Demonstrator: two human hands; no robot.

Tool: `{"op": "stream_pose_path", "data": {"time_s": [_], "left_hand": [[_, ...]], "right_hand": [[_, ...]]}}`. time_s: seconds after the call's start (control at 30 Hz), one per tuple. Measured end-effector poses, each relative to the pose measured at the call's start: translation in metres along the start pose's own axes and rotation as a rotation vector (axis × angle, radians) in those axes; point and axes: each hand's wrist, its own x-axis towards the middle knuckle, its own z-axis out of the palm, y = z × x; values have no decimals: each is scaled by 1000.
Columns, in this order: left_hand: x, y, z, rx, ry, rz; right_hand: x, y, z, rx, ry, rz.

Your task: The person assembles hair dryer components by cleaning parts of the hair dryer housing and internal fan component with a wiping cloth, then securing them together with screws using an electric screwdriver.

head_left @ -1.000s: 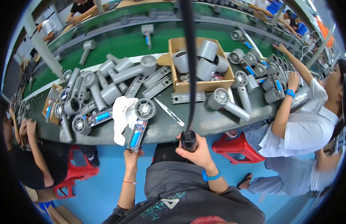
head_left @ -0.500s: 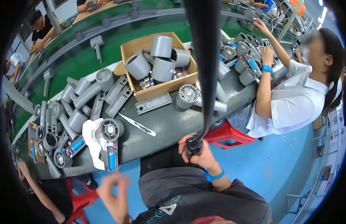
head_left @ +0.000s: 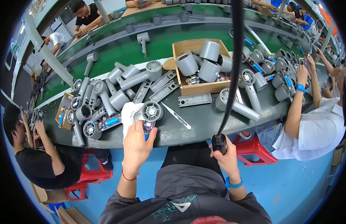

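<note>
My left hand [head_left: 137,141] is closed around the handle of a grey handheld fan [head_left: 152,111] at the table's near edge. The fan's round head faces up, and its opened handle shows a circuit board and a bit of blue battery beside my thumb. A white cloth [head_left: 129,112] lies against the fan's left side, partly behind my fingers. My right hand [head_left: 228,158] grips a black corded tool [head_left: 218,142], which looks like an electric screwdriver, in front of my body near the table edge. Its thick black cord [head_left: 232,74] runs up out of view; the tool's tip is hidden.
A slim white pointed tool [head_left: 176,115] lies right of the fan. Beyond it are a grey handle cover [head_left: 194,100] and a cardboard box [head_left: 204,89] of grey cylinders. Fan parts [head_left: 119,100] pile up at left. Co-workers sit on both sides; a green conveyor [head_left: 117,48] runs behind.
My left hand has moved from below the table edge up onto the fan's handle and closed on it. My right hand still holds the black tool. The view has shifted left.
</note>
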Motion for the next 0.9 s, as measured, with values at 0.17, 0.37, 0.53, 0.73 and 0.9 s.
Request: {"op": "stream_pose_path", "data": {"time_s": [0.17,0.37,0.53,0.73,0.9], "left_hand": [[4,-10,11,-23,-26,-54],[-11,14,-8,-364,-21,-111],[-34,34,-31,-1025,-312,-277],[-62,46,-25,-1447,-519,-232],[-78,51,-11,-1619,-591,-174]], "right_hand": [[-2,3,-3,-102,-5,-63],[-5,3,-25,-6,92,-88],[-6,0,-24,-162,54,-148],[-10,-15,5,-636,280,-122],[-17,-29,32,-807,192,-208]]}}
